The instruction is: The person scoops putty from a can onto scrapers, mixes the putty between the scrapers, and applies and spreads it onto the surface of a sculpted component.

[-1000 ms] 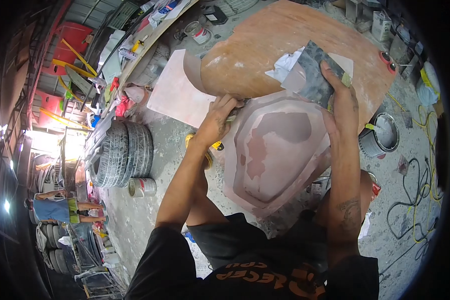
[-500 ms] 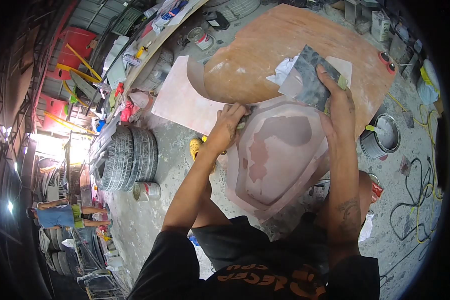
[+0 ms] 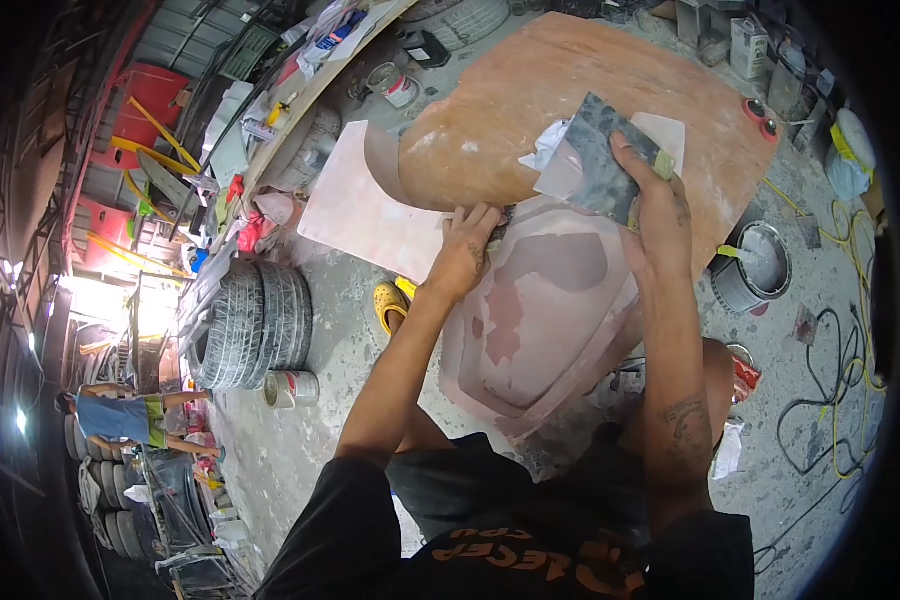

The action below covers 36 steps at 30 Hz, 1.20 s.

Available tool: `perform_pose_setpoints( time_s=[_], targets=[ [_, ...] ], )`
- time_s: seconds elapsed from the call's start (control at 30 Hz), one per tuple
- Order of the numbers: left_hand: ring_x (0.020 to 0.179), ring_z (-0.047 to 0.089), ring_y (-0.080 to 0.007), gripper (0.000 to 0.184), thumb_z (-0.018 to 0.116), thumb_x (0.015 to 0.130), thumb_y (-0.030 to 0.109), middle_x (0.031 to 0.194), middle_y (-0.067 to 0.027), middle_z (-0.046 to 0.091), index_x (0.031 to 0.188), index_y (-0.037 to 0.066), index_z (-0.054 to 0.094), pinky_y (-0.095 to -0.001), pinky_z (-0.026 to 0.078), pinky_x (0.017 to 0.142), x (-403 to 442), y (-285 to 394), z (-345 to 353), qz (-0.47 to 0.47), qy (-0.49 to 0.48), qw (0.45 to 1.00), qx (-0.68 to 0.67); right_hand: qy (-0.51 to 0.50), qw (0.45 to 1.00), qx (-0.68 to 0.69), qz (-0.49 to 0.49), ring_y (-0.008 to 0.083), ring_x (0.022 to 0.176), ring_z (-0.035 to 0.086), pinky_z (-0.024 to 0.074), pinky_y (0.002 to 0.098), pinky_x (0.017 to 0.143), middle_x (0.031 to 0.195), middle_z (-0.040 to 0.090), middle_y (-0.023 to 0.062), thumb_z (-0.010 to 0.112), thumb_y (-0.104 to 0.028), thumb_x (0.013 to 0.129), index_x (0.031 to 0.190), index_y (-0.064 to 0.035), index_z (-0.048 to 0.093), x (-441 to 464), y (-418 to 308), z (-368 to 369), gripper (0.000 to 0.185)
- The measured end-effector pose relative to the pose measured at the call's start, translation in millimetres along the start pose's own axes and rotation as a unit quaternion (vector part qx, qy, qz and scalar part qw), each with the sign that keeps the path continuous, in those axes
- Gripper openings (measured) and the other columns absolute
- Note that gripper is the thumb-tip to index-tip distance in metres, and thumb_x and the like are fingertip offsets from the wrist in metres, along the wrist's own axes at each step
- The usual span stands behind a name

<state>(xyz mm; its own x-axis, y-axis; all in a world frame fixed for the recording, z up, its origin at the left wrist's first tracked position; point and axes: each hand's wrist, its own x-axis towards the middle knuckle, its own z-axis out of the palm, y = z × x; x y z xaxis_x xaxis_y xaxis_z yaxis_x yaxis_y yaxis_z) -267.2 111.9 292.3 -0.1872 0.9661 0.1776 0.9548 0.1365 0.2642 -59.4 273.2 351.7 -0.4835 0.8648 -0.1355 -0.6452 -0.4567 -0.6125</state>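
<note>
My right hand [image 3: 662, 215] grips a grey mottled board [image 3: 595, 150], thumb on top, held over the upper right edge of a pinkish shaped panel [image 3: 545, 290]. A yellow-green edge [image 3: 664, 164] shows beside the fingers. At the panel's upper left rim my left hand [image 3: 465, 248] is closed around something small, with a dark edge and a pale green bit showing; its kind is mostly hidden. The panel has grey and reddish patches and lies in front of my knees. Beyond it are a curved, whitish-pink cut piece [image 3: 355, 205] and a large brown sheet [image 3: 510, 90].
An open can of grey paste [image 3: 758, 265] stands right, near cables [image 3: 820, 405] on the floor. Stacked tyres [image 3: 255, 325] and a tin [image 3: 292, 389] are at left. Crumpled white paper [image 3: 545, 145] lies beyond the board. A distant person [image 3: 115, 420] is in the background.
The view has shifted slightly. My left hand has moved a little right along the panel's rim. The right hand still holds the board over the panel. The distant person's legs have spread apart.
</note>
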Motion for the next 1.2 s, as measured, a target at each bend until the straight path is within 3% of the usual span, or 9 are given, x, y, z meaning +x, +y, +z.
perform_pose_setpoints(
  time_s=[0.17,0.27,0.43,0.57,0.67,0.83,0.93,1.07,1.2],
  targets=[
    [0.112,0.049,-0.0364,0.055,0.052,0.067,-0.017,0.123,-0.0111,0.055,0.117,0.006,0.055,-0.0456,0.039,0.097,-17.2,8.3,-13.5,0.014,-0.062,0.998,-0.008,0.001,1.000,-0.009,0.022,0.0175,0.092,0.066,0.0570,0.0317,0.077,0.108,0.067,0.0080,0.073,-0.013,0.090,0.120,0.0031,0.062,-8.0,-11.6,-0.8,0.036],
    [0.118,0.052,-0.0345,0.059,0.048,0.065,-0.021,0.128,-0.0126,0.055,0.117,0.005,0.053,-0.0421,0.041,0.101,-28.8,10.5,-33.1,0.052,0.084,0.981,-0.168,0.022,1.000,-0.016,0.012,0.0164,0.090,0.066,0.0535,0.0292,0.083,0.107,0.067,0.0081,0.074,-0.015,0.090,0.120,0.0036,0.062,6.8,11.4,-15.6,0.038],
    [0.127,0.049,-0.0277,0.052,0.043,0.074,-0.021,0.135,-0.0185,0.048,0.118,0.007,0.043,-0.0377,0.040,0.105,-31.3,72.3,-90.9,-0.013,0.188,0.897,-0.401,0.011,0.998,-0.058,0.032,0.0123,0.087,0.062,0.0496,0.0261,0.083,0.099,0.068,0.0045,0.077,-0.018,0.088,0.111,0.0022,0.066,-29.3,29.6,15.9,0.032],
    [0.129,0.051,-0.0319,0.056,0.041,0.071,-0.025,0.134,-0.0199,0.049,0.120,0.001,0.045,-0.0416,0.040,0.109,-30.8,90.1,-99.9,0.144,0.214,0.909,-0.327,0.008,0.987,-0.147,0.067,0.0150,0.102,0.061,0.0509,0.0297,0.085,0.111,0.063,0.0075,0.081,-0.023,0.085,0.118,0.0031,0.055,-50.3,32.4,27.9,0.049],
    [0.124,0.051,-0.0359,0.051,0.049,0.070,-0.023,0.132,-0.0189,0.053,0.116,0.001,0.053,-0.0444,0.040,0.108,-35.2,93.8,-96.2,0.177,0.172,0.943,-0.222,-0.057,0.998,0.010,0.014,0.0086,0.088,0.062,0.0491,0.0254,0.079,0.097,0.068,-0.0005,0.073,-0.017,0.091,0.106,-0.0023,0.068,-63.4,35.1,37.1,0.022],
    [0.122,0.049,-0.0351,0.045,0.052,0.078,-0.017,0.132,-0.0174,0.051,0.118,0.003,0.052,-0.0459,0.041,0.105,-37.0,82.8,-101.1,0.219,0.086,0.971,-0.042,-0.022,0.998,-0.001,0.065,0.0094,0.088,0.064,0.0501,0.0261,0.079,0.098,0.069,0.0023,0.075,-0.019,0.091,0.108,-0.0009,0.067,-57.1,23.8,16.6,0.026],
    [0.121,0.049,-0.0336,0.045,0.053,0.077,-0.016,0.132,-0.0186,0.050,0.118,0.003,0.051,-0.0446,0.039,0.106,-38.3,71.0,-100.8,0.088,0.083,0.971,-0.204,-0.056,0.994,0.055,0.078,0.0100,0.091,0.063,0.0501,0.0269,0.080,0.100,0.068,0.0030,0.076,-0.020,0.089,0.109,-0.0009,0.066,-39.8,19.8,-1.5,0.029],
    [0.125,0.047,-0.0312,0.047,0.047,0.078,-0.020,0.133,-0.0215,0.046,0.119,0.005,0.044,-0.0456,0.037,0.108,-44.9,96.0,-96.2,0.097,0.244,0.864,-0.430,-0.036,0.998,-0.010,0.057,0.0099,0.094,0.062,0.0505,0.0275,0.081,0.101,0.068,0.0023,0.077,-0.021,0.089,0.108,-0.0013,0.066,-54.8,6.7,3.8,0.030],
    [0.123,0.051,-0.0313,0.050,0.048,0.079,-0.021,0.131,-0.0219,0.048,0.118,0.009,0.045,-0.0462,0.042,0.105,-45.7,114.9,-93.6,0.202,0.248,0.897,-0.305,-0.011,0.998,-0.056,0.030,0.0092,0.092,0.062,0.0515,0.0270,0.079,0.100,0.067,0.0011,0.076,-0.020,0.090,0.107,-0.0026,0.067,-67.3,32.9,14.3,0.026]
  ],
)
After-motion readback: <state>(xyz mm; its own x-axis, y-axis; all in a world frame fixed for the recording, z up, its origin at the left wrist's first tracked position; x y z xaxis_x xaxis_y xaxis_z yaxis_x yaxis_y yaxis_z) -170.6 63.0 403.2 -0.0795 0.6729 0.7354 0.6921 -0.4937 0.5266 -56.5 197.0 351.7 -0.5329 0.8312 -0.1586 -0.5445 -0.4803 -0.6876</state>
